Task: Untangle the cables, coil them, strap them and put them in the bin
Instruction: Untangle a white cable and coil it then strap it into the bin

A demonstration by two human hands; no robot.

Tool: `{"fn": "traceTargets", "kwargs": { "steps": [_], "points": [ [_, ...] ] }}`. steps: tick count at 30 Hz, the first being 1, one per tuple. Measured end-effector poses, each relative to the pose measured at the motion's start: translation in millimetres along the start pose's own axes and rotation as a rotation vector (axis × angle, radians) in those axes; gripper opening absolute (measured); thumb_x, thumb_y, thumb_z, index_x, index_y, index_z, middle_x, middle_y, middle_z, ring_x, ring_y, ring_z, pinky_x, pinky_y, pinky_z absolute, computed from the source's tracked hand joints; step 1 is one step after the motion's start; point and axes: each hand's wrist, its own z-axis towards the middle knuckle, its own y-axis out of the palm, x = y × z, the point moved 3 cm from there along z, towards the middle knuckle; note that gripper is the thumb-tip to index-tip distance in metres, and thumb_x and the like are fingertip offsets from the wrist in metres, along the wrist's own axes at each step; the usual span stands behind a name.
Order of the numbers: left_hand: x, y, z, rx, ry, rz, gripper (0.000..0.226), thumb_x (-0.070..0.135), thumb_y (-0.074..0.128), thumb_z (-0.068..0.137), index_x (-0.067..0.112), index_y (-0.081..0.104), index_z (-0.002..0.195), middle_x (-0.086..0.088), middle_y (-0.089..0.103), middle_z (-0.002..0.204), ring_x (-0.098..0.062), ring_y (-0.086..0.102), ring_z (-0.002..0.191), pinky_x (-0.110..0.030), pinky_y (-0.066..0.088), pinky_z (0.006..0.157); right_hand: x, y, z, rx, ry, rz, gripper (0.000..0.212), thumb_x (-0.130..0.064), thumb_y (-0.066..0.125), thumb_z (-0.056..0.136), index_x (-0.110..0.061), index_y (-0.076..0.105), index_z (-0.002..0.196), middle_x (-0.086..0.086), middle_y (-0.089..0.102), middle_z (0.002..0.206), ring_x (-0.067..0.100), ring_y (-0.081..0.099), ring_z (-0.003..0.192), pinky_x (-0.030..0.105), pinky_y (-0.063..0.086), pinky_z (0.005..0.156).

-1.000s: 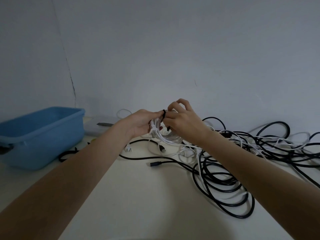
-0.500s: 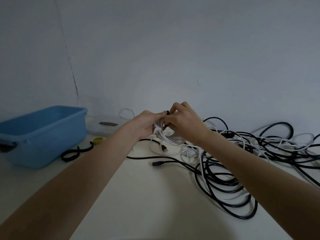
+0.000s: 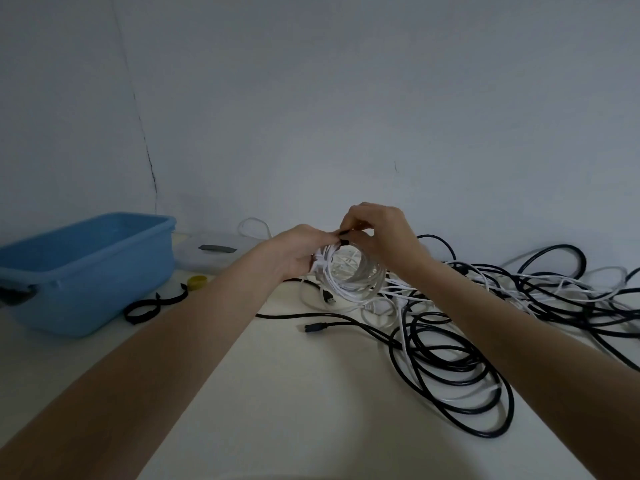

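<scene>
A coiled white cable [image 3: 349, 282] hangs above the table between both hands. My left hand [image 3: 294, 252] grips the coil at its upper left. My right hand [image 3: 377, 233] pinches a black strap [image 3: 344, 237] at the top of the coil. A tangle of black and white cables [image 3: 491, 306] spreads over the table to the right. The blue bin [image 3: 83, 268] stands at the left, and I see nothing inside it from here.
Loose black straps [image 3: 152, 304] and a small yellow roll [image 3: 196, 283] lie beside the bin. A clear lidded box [image 3: 211, 254] sits against the wall behind them. A black cable end with a plug [image 3: 315, 328] lies mid-table. The wall is close behind.
The coil has risen slightly and its loops now show fully. My right hand has moved over the top of the coil with the strap. The camera has shifted a little.
</scene>
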Motion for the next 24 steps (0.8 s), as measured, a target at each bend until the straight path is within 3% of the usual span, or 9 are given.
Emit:
{"fn": "traceTargets", "kwargs": {
  "steps": [2, 4, 6, 9, 12, 15, 18, 22, 24],
  "points": [
    [0.7, -0.4, -1.6, -0.040, 0.009, -0.029, 0.016, 0.004, 0.054, 0.093, 0.002, 0.056, 0.078, -0.006, 0.060, 0.065, -0.007, 0.059, 0.044, -0.017, 0.048, 0.044, -1.2, -3.1, 1.2, -0.012, 0.081, 0.096, 0.002, 0.005, 0.068, 0.077, 0.003, 0.067, 0.077, 0.013, 0.070, 0.077, 0.012, 0.064, 0.067, 0.019, 0.053, 0.073],
    [1.0, -1.1, -3.6, -0.079, 0.017, -0.041, 0.017, 0.005, 0.050, 0.095, 0.004, 0.054, 0.079, -0.003, 0.061, 0.063, -0.008, 0.060, 0.046, -0.018, 0.049, 0.046, -2.4, -6.8, 3.9, -0.005, 0.147, 0.153, 0.002, 0.001, 0.069, 0.077, 0.002, 0.067, 0.077, 0.008, 0.070, 0.074, 0.001, 0.062, 0.063, 0.011, 0.049, 0.068],
    [2.7, -3.2, -5.0, -0.099, 0.028, -0.030, 0.017, 0.008, 0.049, 0.097, 0.005, 0.054, 0.080, -0.003, 0.060, 0.067, -0.009, 0.061, 0.051, -0.019, 0.050, 0.048, -1.7, -9.2, 7.6, 0.000, 0.207, 0.201, 0.006, -0.001, 0.070, 0.078, -0.004, 0.067, 0.074, 0.006, 0.070, 0.074, -0.001, 0.062, 0.062, 0.014, 0.050, 0.067],
    [6.0, -6.2, -5.2, -0.107, 0.042, 0.014, 0.016, 0.008, 0.049, 0.097, 0.005, 0.054, 0.082, -0.005, 0.058, 0.075, -0.010, 0.060, 0.058, -0.020, 0.053, 0.055, 1.1, -7.7, 9.7, -0.032, 0.307, 0.292, 0.020, -0.001, 0.070, 0.079, -0.015, 0.062, 0.067, 0.008, 0.069, 0.075, 0.016, 0.066, 0.071, 0.029, 0.054, 0.075],
    [7.7, -7.9, -4.2, -0.092, 0.061, 0.016, 0.015, 0.008, 0.049, 0.097, 0.006, 0.054, 0.083, -0.005, 0.057, 0.078, -0.013, 0.056, 0.068, -0.023, 0.049, 0.067, 2.1, -3.1, 10.7, -0.027, 0.384, 0.387, 0.022, 0.000, 0.067, 0.081, -0.014, 0.059, 0.066, 0.008, 0.068, 0.074, 0.026, 0.068, 0.076, 0.038, 0.054, 0.080],
    [11.2, -8.8, -6.7, -0.099, 0.082, 0.048, 0.012, 0.008, 0.048, 0.097, 0.007, 0.054, 0.086, -0.004, 0.057, 0.080, -0.012, 0.055, 0.072, -0.022, 0.048, 0.069, 1.1, -1.1, 13.0, -0.049, 0.456, 0.454, 0.019, 0.001, 0.064, 0.083, -0.009, 0.057, 0.069, 0.006, 0.065, 0.076, 0.020, 0.064, 0.072, 0.034, 0.052, 0.080],
    [12.2, -12.2, -10.8, -0.130, 0.065, 0.116, 0.008, 0.009, 0.050, 0.096, 0.008, 0.055, 0.090, -0.003, 0.060, 0.080, -0.010, 0.057, 0.073, -0.019, 0.050, 0.067, -0.2, -1.8, 11.5, -0.125, 0.578, 0.586, 0.020, 0.003, 0.064, 0.083, -0.007, 0.055, 0.068, 0.012, 0.063, 0.079, 0.019, 0.060, 0.067, 0.022, 0.052, 0.063],
    [8.6, -14.0, -6.8, -0.088, 0.130, 0.231, 0.005, 0.014, 0.063, 0.088, 0.009, 0.061, 0.086, 0.000, 0.067, 0.077, -0.010, 0.062, 0.079, -0.019, 0.049, 0.078, 0.5, -2.9, 8.9, -0.175, 0.689, 0.666, 0.016, 0.002, 0.066, 0.081, -0.006, 0.058, 0.069, 0.011, 0.063, 0.077, 0.017, 0.061, 0.065, 0.020, 0.053, 0.056],
    [7.3, -15.3, -3.2, -0.030, 0.200, 0.326, 0.008, 0.018, 0.069, 0.084, 0.013, 0.062, 0.084, 0.000, 0.068, 0.077, -0.014, 0.061, 0.088, -0.025, 0.045, 0.091, 0.7, -3.3, 7.5, -0.184, 0.737, 0.705, 0.013, 0.001, 0.066, 0.080, -0.005, 0.059, 0.072, 0.010, 0.064, 0.075, 0.014, 0.062, 0.061, 0.020, 0.052, 0.053]
  ]
}}
